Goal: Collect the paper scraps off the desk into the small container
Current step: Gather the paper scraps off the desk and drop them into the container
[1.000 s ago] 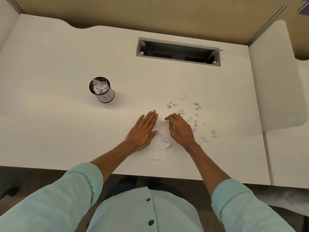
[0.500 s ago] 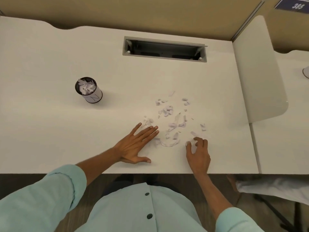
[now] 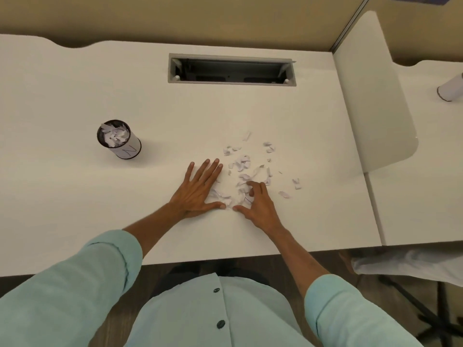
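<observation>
While the paper scraps (image 3: 244,169) lie in a loose drift on the white tabletop (image 3: 75,196), both hands sit at its near edge, thumbs almost meeting. The left hand (image 3: 198,190) is pressed flat and spread, palm down, gripping nothing, its fingers along the left flank of the pile. The right hand (image 3: 259,205) is half-curled, fingertips raking into the thickest clump; whether it has pinched any paper I cannot tell.

What the next move turns on is direction: the scraps stretch away from the hands, forward and to the right, with a few strays (image 3: 290,189) well apart on the right hand's side. The small container (image 3: 117,139) (already holding a heap of torn paper) stands upright well apart to the left, beyond the left hand.

So, as I judge it, the right hand is better placed to sweep the outliers inward, and any gathered handful must travel leftward across the left hand's side.
</observation>
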`<control>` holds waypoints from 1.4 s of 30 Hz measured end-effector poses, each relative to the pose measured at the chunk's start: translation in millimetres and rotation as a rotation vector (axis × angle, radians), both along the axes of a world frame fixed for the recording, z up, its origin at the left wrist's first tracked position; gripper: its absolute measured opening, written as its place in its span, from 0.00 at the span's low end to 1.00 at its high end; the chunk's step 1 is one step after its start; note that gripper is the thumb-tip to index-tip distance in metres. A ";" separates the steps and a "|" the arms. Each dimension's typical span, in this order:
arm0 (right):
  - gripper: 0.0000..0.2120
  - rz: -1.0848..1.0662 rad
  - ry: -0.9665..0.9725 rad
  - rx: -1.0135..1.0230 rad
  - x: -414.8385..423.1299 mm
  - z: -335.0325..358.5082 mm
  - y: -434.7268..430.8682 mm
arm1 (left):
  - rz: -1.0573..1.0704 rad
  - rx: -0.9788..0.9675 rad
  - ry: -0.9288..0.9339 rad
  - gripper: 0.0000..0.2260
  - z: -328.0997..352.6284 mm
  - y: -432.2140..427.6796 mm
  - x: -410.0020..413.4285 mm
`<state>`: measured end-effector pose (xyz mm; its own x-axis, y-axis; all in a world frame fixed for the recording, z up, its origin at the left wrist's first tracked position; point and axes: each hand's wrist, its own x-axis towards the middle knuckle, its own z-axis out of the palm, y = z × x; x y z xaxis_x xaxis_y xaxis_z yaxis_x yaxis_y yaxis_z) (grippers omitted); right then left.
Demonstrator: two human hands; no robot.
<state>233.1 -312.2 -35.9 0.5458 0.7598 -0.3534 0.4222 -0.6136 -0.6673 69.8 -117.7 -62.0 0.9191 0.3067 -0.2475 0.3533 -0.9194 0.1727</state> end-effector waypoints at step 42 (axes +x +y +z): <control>0.17 0.460 -0.203 -0.096 0.7 24.6 97.0 | 0.207 -0.296 -0.065 0.14 29.6 20.0 3.5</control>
<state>233.8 -215.2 -11.3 0.2275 0.9069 -0.3547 0.7784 -0.3882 -0.4934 73.3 -97.7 -32.5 0.8620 0.4114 -0.2963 0.5059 -0.7367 0.4487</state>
